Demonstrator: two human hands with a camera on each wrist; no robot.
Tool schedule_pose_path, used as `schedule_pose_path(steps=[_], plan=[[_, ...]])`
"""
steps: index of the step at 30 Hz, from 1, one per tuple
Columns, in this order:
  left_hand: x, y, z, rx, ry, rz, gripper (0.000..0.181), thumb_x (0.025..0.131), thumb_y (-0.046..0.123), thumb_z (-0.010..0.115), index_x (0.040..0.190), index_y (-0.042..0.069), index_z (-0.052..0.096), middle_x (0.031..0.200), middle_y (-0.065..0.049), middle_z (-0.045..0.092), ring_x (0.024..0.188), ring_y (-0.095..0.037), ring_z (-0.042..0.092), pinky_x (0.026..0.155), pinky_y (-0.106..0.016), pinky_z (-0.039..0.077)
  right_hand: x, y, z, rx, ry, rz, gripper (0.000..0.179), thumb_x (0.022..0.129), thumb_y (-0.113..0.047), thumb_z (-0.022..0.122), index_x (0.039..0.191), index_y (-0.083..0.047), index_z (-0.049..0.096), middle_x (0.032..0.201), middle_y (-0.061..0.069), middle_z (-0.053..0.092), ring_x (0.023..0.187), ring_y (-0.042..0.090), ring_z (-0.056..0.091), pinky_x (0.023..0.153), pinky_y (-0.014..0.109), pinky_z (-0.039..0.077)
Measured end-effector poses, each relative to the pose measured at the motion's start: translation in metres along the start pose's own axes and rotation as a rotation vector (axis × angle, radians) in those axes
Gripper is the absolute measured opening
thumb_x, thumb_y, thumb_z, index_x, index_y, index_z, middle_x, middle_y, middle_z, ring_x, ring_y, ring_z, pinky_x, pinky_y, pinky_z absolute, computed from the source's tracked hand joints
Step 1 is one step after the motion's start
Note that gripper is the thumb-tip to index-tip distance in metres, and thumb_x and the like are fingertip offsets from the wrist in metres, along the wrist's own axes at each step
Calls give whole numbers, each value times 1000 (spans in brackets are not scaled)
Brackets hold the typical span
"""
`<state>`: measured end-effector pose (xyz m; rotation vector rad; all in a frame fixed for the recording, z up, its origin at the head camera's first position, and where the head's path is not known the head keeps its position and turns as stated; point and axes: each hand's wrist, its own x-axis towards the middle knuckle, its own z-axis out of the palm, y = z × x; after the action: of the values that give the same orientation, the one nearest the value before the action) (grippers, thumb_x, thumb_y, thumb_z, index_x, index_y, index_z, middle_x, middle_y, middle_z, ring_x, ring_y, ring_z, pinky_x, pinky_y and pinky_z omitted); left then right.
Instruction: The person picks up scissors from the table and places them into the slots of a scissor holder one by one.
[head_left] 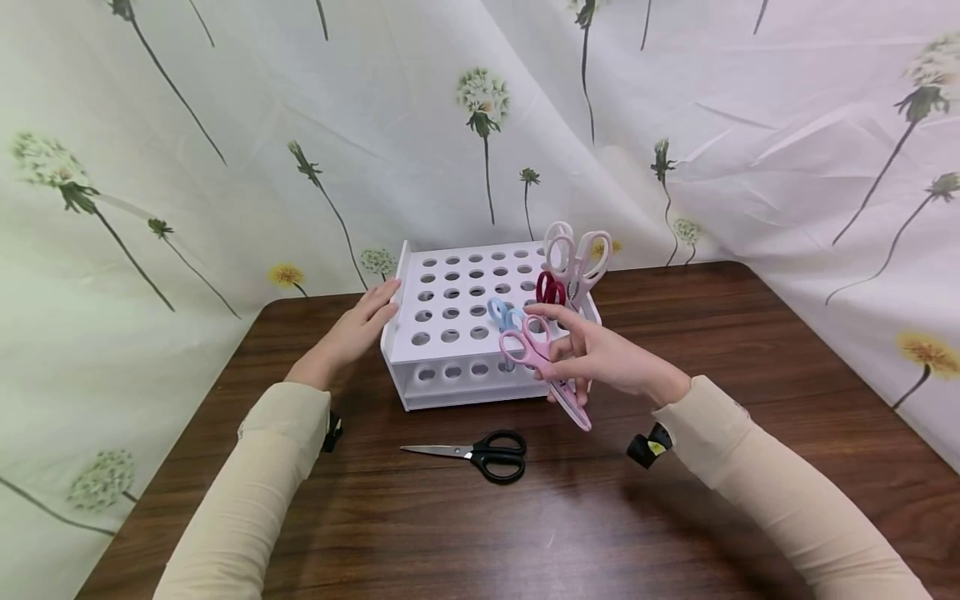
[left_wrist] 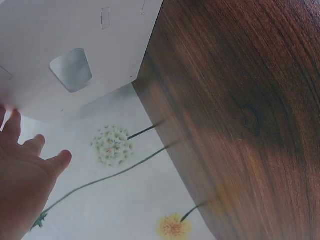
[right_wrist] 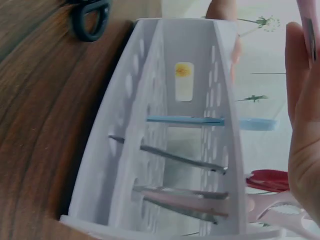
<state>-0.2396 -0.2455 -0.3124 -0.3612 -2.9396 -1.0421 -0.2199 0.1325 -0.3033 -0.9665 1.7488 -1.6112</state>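
A white rack (head_left: 442, 350) with rows of round holes stands on the table. My left hand (head_left: 352, 329) rests against its left side panel, fingers fairly straight. In front of the rack's right part, my right hand (head_left: 600, 354) holds pink scissors (head_left: 536, 354), handles up to the left and blades slanting down to the right. Blue-handled scissors (head_left: 501, 313), red-handled scissors (head_left: 551, 288) and pale-handled scissors (head_left: 592, 262) stand in holes on the right. Their blades show inside the rack in the right wrist view, with the blue scissors (right_wrist: 187, 120) farthest along.
Black-handled scissors (head_left: 498, 456) lie on the brown wooden table (head_left: 420, 533) in front of the rack, blades pointing left. A white cloth (head_left: 390, 125) printed with dandelions hangs behind the table and along its sides.
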Motion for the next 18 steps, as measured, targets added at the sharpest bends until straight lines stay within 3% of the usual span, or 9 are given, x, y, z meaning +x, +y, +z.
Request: schedule_pose_path(steps=[6, 12, 18], plan=[[1, -2, 0, 4, 3, 7, 58, 98, 48, 30, 149, 24, 16, 153, 3, 9, 138, -20, -4, 107, -50, 5, 4, -6, 3, -23, 66, -45, 71, 85, 1, 63, 140, -18, 23, 91, 28, 60, 58, 29, 60, 45, 47, 50], [1, -2, 1, 1, 3, 6, 58, 98, 48, 30, 149, 24, 16, 153, 2, 10, 138, -21, -4, 107, -50, 5, 9, -7, 5, 33, 127, -69, 61, 85, 4, 61, 131, -11, 24, 89, 35, 58, 66, 35, 63, 44, 42, 50], [1, -2, 1, 2, 5, 10, 58, 98, 47, 30, 149, 23, 17, 153, 0, 10, 138, -21, -4, 107, -50, 4, 13, -9, 7, 88, 181, -98, 52, 85, 4, 61, 120, -3, 24, 76, 22, 58, 66, 34, 64, 44, 43, 51]])
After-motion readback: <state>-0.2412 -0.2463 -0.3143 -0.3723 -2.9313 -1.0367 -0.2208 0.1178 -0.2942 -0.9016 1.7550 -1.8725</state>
